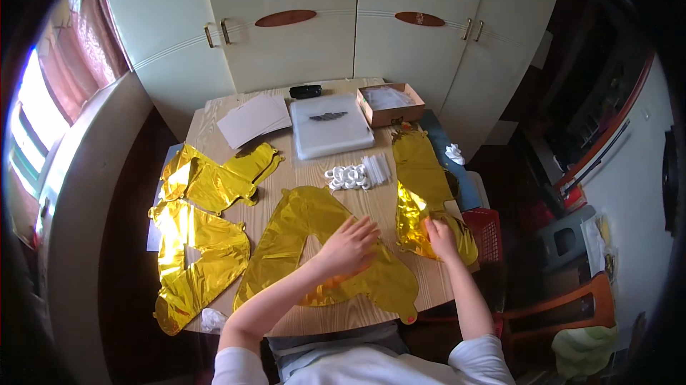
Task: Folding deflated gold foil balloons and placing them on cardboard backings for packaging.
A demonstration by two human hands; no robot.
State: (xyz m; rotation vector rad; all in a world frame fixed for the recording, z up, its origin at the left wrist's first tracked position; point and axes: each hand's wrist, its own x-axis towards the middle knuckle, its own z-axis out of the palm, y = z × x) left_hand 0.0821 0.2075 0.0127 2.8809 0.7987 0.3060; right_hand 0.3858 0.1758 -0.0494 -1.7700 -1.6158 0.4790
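Note:
A flat gold foil balloon (300, 217), shaped like a letter A, lies in the middle of the table before me. Over its right side is my left hand (350, 245), its fingers stretched out and holding nothing; whether it touches the foil I cannot tell. My right hand (441, 239) is closed on a second gold foil balloon (412, 203) at the table's right side, whose near part is bent and shining. Two more flat gold foil balloons, an upper one (236, 174) and a lower one (207, 253), lie along the left edge.
White rings (348, 177) and clear strips (376, 169) lie mid-table. Behind them are a stack of clear bags (330, 138), grey cards (254, 120), a black case (306, 91) and an open cardboard box (390, 115). A red basket (489, 238) and wooden chair (597, 299) stand right.

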